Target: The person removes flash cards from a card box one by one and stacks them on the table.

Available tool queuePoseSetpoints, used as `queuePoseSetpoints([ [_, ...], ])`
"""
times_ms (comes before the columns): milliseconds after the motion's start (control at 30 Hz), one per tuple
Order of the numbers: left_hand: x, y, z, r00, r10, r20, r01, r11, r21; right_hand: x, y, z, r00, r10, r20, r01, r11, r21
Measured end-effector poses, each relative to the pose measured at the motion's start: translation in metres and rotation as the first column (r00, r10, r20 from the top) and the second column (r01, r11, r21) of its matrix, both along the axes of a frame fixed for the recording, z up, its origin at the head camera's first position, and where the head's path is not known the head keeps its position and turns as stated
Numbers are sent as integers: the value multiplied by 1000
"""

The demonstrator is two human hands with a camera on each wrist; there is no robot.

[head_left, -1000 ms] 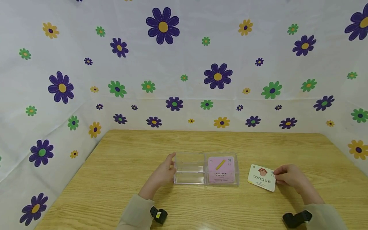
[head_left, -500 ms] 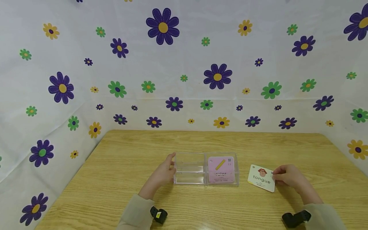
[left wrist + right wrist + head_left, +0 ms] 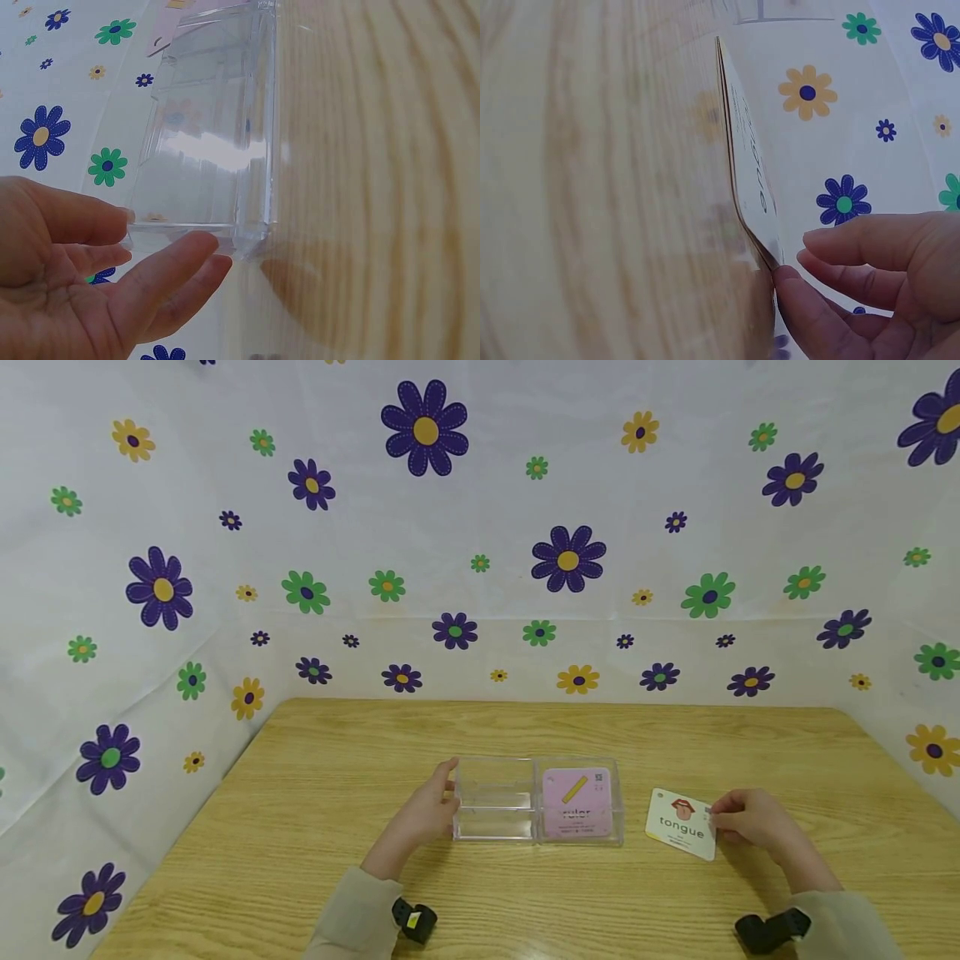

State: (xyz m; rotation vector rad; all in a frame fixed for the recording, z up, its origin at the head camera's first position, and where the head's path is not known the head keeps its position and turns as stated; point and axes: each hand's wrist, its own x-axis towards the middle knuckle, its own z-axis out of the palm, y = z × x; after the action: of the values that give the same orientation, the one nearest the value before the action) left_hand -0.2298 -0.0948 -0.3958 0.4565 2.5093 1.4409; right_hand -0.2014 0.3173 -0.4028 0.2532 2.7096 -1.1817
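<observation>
A clear plastic two-compartment box [image 3: 495, 810] stands on the table. In its right compartment lies a pink "ruler" card [image 3: 577, 802]; the left compartment shows nothing inside. My left hand [image 3: 426, 810] holds the box's left end, with thumb and fingers at its corners in the left wrist view. To the right of the box, a white "tongue" flashcard [image 3: 678, 828] lies tilted on the table. My right hand [image 3: 757, 827] pinches its right edge, and that end bends slightly upward in the right wrist view. Whether more than one card is stacked there, I cannot tell.
The wooden table [image 3: 315, 777] reaches back to a white flower-printed cloth [image 3: 480, 510], which also hangs along both sides. Black wrist cameras [image 3: 414, 922] sit at both sleeves.
The right hand and the tongue card have shifted very slightly to the left. The left hand and the box have stayed in place.
</observation>
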Motion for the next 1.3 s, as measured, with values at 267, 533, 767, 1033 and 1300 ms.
queuePoseSetpoints([
  [267, 0, 0, -1, 1000, -6, -3, 6, 1000, 5, 1, -3, 6, 1000, 17, -13, -18, 1000, -21],
  [533, 1, -2, 2, 1000, -4, -7, 4, 1000, 6, 2, -10, 15, 999, 27, -39, -26, 999, 30],
  [767, 2, -1, 3, 1000, 6, 11, -6, 1000, 3, 2, -22, 30, 985, 102, -143, -85, 989, 121],
  [1033, 4, 0, 5, 1000, -2, 22, 2, 1000, 8, -4, -50, 42, 960, 166, -224, -136, 980, 143],
  [1300, 2, -1, 2, 1000, 0, 27, -1, 1000, 18, -14, -81, 50, 949, 172, -263, -157, 985, 75],
])
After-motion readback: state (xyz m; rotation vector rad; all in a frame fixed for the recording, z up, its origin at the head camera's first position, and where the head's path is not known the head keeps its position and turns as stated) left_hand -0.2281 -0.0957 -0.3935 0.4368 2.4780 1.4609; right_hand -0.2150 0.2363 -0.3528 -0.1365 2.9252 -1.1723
